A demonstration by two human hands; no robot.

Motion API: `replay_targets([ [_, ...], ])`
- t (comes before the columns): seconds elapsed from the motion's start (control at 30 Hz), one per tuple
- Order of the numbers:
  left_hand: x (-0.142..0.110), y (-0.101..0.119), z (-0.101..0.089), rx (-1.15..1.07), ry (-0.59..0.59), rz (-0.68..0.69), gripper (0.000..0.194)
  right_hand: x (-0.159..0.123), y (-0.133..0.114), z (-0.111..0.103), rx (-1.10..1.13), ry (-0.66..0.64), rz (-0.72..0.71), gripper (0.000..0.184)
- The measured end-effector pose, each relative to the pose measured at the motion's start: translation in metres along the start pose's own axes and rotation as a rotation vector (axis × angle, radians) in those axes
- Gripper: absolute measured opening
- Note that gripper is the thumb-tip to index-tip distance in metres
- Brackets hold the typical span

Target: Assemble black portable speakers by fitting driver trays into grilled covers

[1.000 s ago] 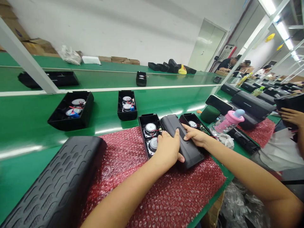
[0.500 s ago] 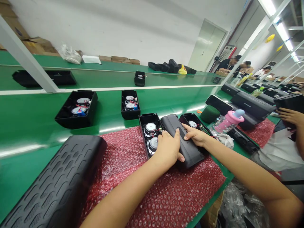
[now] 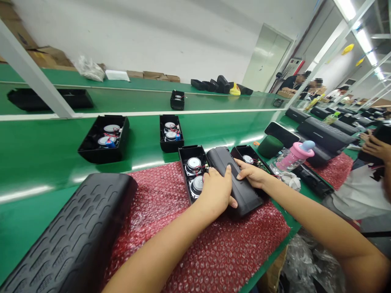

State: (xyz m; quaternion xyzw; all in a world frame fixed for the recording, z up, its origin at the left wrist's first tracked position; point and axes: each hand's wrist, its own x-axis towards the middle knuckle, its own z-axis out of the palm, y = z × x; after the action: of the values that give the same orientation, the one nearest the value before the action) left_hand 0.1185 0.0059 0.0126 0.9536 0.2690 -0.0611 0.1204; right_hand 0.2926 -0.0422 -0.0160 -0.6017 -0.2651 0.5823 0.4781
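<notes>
A black speaker casing (image 3: 233,179) lies tilted between my hands, its smooth side with an oval patch facing up. My left hand (image 3: 217,185) grips its left edge, one finger stretched onto the top. From the right, my right hand (image 3: 251,174) holds it, thumb on the oval patch and fingers partly hidden. Beside the casing, on the left, an open speaker housing (image 3: 182,162) shows two round drivers (image 3: 194,165) and red wires, partly covered by my left hand. Another open housing (image 3: 236,151) stands behind my right hand. Red bubble wrap (image 3: 195,248) lies underneath.
A large black ribbed case (image 3: 76,228) fills the left front. Open housings (image 3: 104,140) (image 3: 172,134) sit on the green line (image 3: 143,154). To the right stand a pink-topped bottle (image 3: 291,158), a dark green cylinder (image 3: 270,146) and a co-worker's hand (image 3: 377,148) holding a black box.
Open housings on the near green line have shifted slightly right; pieces on the far line have shifted left. The co-worker's black box has moved. My hands have stayed in place on the casing.
</notes>
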Motion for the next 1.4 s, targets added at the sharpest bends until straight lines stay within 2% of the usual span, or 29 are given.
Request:
replay_targets([
  [0.5, -0.001, -0.002, 0.001, 0.002, 0.004, 0.002, 0.118, 0.001, 0.0, 0.002, 0.001, -0.007, -0.019, 0.08],
  [0.77, 0.0, 0.0, 0.0, -0.009, 0.011, 0.004, 0.115, -0.003, 0.0, 0.003, -0.002, -0.058, -0.051, 0.087],
  [0.97, -0.001, 0.0, 0.001, 0.004, 0.017, 0.0, 0.116, -0.001, 0.004, 0.004, -0.014, -0.025, -0.071, 0.089],
  [1.13, -0.003, 0.002, -0.005, -0.004, 0.004, -0.013, 0.112, -0.001, 0.006, 0.006, -0.057, 0.061, -0.079, 0.072],
  [1.4, -0.005, 0.002, -0.009, -0.039, -0.004, -0.022, 0.113, 0.001, 0.005, 0.011, -0.09, 0.123, -0.078, 0.069],
])
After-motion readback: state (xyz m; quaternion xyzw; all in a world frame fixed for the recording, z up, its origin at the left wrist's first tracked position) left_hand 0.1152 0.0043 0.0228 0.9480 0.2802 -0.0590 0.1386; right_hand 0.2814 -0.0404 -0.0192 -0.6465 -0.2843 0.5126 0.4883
